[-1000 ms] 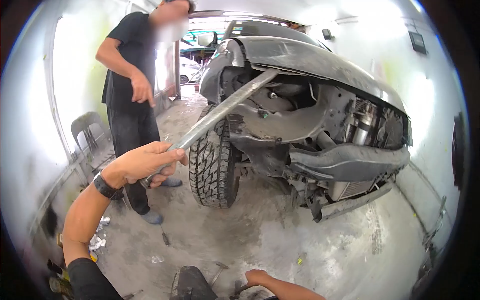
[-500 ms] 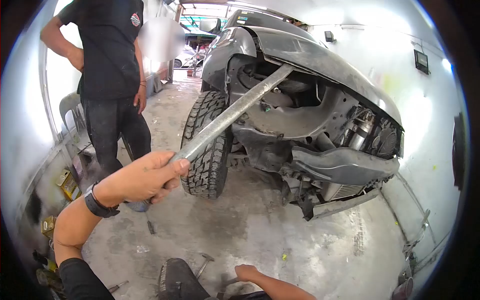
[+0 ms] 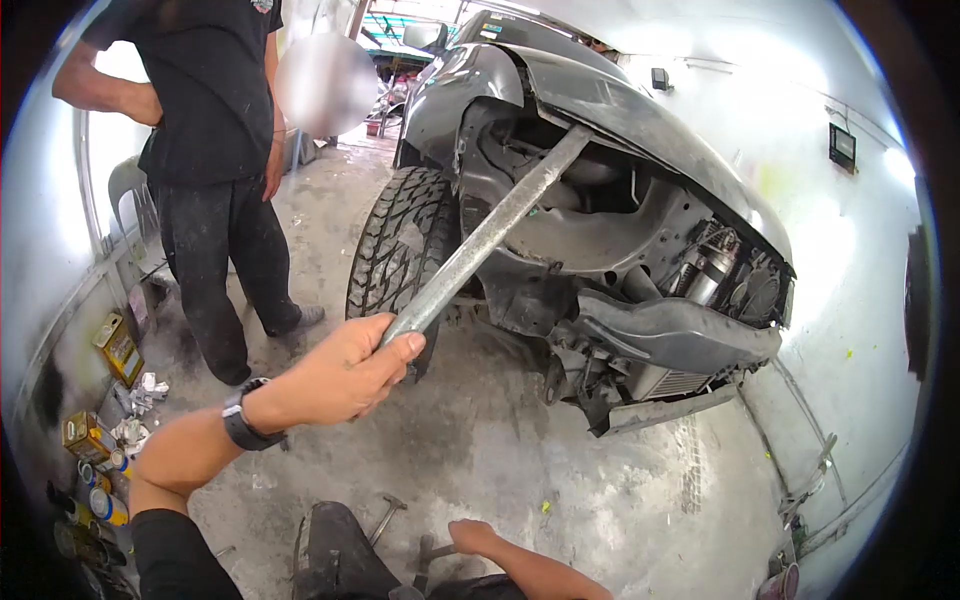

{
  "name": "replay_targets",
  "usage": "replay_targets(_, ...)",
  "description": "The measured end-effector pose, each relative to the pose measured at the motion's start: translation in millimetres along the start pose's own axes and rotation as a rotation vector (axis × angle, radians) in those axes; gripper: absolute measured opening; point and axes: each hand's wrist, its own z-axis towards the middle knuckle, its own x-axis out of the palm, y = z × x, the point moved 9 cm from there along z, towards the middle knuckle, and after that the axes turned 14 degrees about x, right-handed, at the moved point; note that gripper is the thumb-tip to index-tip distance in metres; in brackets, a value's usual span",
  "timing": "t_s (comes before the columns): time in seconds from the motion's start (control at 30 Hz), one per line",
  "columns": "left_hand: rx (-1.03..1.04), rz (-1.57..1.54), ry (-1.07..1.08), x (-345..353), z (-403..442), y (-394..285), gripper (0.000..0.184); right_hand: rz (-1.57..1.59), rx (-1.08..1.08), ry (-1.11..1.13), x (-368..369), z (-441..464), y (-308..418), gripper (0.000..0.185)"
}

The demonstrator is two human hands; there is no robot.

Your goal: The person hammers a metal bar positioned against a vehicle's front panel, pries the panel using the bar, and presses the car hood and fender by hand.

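Note:
My left hand (image 3: 345,375), a watch on its wrist, is closed around the near end of a long grey metal pipe (image 3: 490,235). The pipe's far end reaches up under the edge of the dark grey body panel (image 3: 650,125), in the exposed front corner of a vehicle; where its tip rests is hidden. Low in view, near my knee, my right hand (image 3: 472,537) is closed on the handle of a hammer (image 3: 425,562). Another hammer (image 3: 388,515) lies on the floor beside my leg.
A person in black (image 3: 215,180) stands at the left, one hand on the hip. The front tire (image 3: 395,245) is beside the pipe. Cans (image 3: 90,435) line the left wall. A bare bumper bar (image 3: 680,335) juts out at the vehicle's front.
My left hand and the pipe's near end have moved slightly right and down. The view has shifted, showing more cans at left. The standing person's legs have changed position.

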Motion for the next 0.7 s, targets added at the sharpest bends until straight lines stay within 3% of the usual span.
replay_targets(0.37, 0.107, 0.202, -0.07, 2, 7, 20, 0.034, 0.008, -0.05, -0.012, -6, 1, 18, 0.03)
replay_targets(0.7, 0.151, 0.269, -0.086, 0, 6, 15, 0.035, -0.034, -0.055, 0.014, -3, 7, 12, 0.035)
